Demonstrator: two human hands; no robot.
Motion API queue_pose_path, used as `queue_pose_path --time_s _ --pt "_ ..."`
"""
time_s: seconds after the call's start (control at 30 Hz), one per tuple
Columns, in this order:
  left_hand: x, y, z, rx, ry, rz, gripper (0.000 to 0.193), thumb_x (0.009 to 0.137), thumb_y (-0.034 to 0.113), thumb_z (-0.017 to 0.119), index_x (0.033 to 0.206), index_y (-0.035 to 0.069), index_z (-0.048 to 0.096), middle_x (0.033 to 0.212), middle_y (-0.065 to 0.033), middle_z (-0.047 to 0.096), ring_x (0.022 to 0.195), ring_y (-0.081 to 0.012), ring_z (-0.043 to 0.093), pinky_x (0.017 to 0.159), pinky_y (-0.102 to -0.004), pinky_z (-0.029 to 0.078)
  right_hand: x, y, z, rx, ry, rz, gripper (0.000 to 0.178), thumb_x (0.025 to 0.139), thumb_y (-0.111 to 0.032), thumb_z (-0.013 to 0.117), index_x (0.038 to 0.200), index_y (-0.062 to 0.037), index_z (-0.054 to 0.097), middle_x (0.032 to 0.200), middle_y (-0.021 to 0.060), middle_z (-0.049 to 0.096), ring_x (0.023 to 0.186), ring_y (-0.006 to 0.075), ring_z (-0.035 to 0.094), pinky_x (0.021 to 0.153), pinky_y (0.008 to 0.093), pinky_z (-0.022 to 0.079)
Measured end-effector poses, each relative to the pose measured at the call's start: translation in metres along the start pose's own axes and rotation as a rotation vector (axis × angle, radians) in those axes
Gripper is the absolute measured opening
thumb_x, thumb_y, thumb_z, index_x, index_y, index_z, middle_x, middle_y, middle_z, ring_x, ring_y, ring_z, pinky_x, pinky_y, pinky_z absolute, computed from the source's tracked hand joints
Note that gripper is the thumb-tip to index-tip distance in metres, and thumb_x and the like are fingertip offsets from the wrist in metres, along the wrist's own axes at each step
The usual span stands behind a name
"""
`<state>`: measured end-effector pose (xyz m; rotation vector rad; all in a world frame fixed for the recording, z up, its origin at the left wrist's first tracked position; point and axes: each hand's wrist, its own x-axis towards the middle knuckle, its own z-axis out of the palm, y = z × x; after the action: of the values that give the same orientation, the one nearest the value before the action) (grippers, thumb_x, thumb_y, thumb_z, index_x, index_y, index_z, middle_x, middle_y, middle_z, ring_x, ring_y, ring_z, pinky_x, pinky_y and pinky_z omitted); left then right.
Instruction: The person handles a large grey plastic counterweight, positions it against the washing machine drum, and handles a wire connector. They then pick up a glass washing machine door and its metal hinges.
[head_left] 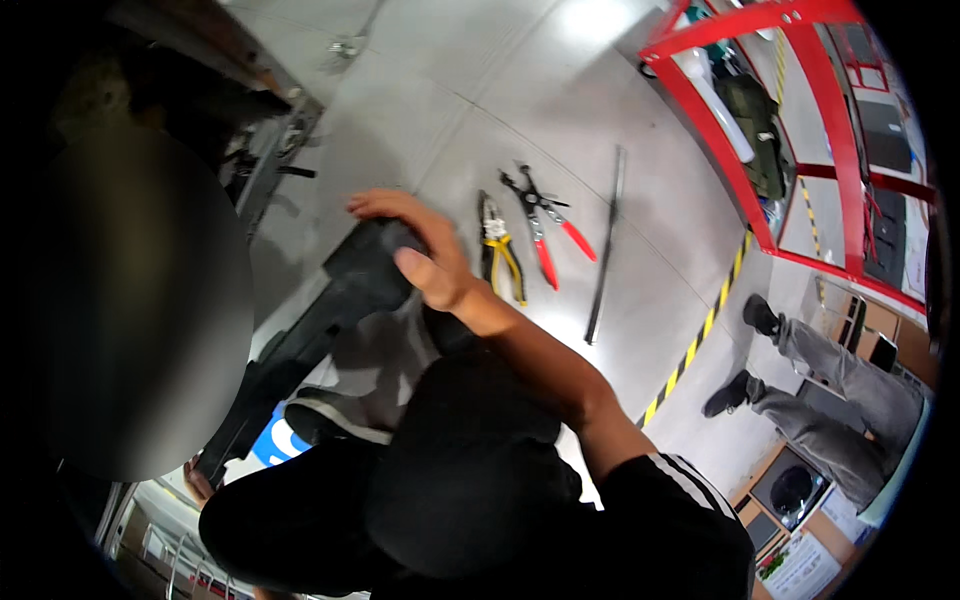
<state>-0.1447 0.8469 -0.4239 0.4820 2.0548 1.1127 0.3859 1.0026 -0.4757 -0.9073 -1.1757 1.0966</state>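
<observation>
A long black part, narrow along its length and with a blocky end, slants across my lap. My right hand is wrapped over its blocky upper end, thumb on the near side and fingers over the far edge. At the opposite, lower end my left hand grips it; most of that hand is hidden behind the part and my knee. On the floor beyond my right hand lie yellow-and-black pliers and red-handled pliers with dark jaws. Farther right is a thin dark strip.
A large smooth dark rounded shape fills the left side, below dark metal framework. At the right stands a red metal rack. Yellow-and-black tape runs along the floor. Another person's grey-trousered legs are beyond it.
</observation>
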Motion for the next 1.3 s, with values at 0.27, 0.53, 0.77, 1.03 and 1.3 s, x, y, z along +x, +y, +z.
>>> queue_pose_path --time_s 0.27,0.53,0.77,1.03,1.3 --pt "-0.027 0.023 0.005 0.15 -0.226 0.024 0.046 0.086 0.042 0.052 0.119 0.014 0.036 0.125 -0.0077 0.04 0.11 -0.0218 0.044 0.08 -0.0362 0.046 0.0 -0.015 0.007 -0.112 0.079 0.066 0.029 0.065 -0.013 0.064 0.088 0.0011 0.053 0.092 0.0123 0.055 0.099 0.0289 0.052 0.09 0.0374 0.036" --pt "-0.047 0.022 0.017 0.267 -0.077 0.002 0.033 0.089 0.032 0.05 0.11 0.009 0.04 0.116 -0.0076 0.048 0.109 -0.0192 0.042 0.088 -0.0394 0.04 -0.002 -0.054 0.036 -0.27 0.116 0.161 0.029 0.07 -0.011 0.061 0.094 0.0026 0.054 0.101 0.016 0.055 0.1 0.028 0.052 0.087 0.0328 0.038" --pt "-0.059 0.017 0.045 0.217 0.003 0.347 0.026 0.085 0.023 0.059 0.097 0.002 0.05 0.087 -0.0055 0.053 0.082 -0.0102 0.048 0.073 -0.024 0.04 0.003 -0.047 0.024 -0.193 0.167 0.175 0.015 0.082 -0.01 0.053 0.091 0.0012 0.054 0.094 0.0084 0.058 0.092 0.0179 0.052 0.085 0.0284 0.038" --pt "-0.069 0.037 0.057 0.477 0.097 0.563 0.043 0.068 0.032 0.072 0.091 0.001 0.053 0.092 -0.0197 0.05 0.089 -0.0325 0.049 0.076 -0.0408 0.042 0.015 -0.018 -0.019 -0.672 -0.026 0.285 0.04 0.088 -0.029 0.044 0.114 0.0008 0.052 0.111 0.0129 0.054 0.102 0.0224 0.051 0.09 0.0334 0.04" --pt "-0.077 0.012 0.052 0.347 0.096 0.332 0.065 0.06 0.021 0.076 0.11 0.007 0.036 0.112 -0.0236 0.037 0.096 -0.0435 0.047 0.078 -0.0493 0.044 0.055 -0.023 -0.007 -0.301 0.03 0.865 0.052 0.085 -0.041 0.046 0.127 -0.0104 0.041 0.12 0.0108 0.049 0.107 0.0296 0.048 0.09 0.0438 0.038"
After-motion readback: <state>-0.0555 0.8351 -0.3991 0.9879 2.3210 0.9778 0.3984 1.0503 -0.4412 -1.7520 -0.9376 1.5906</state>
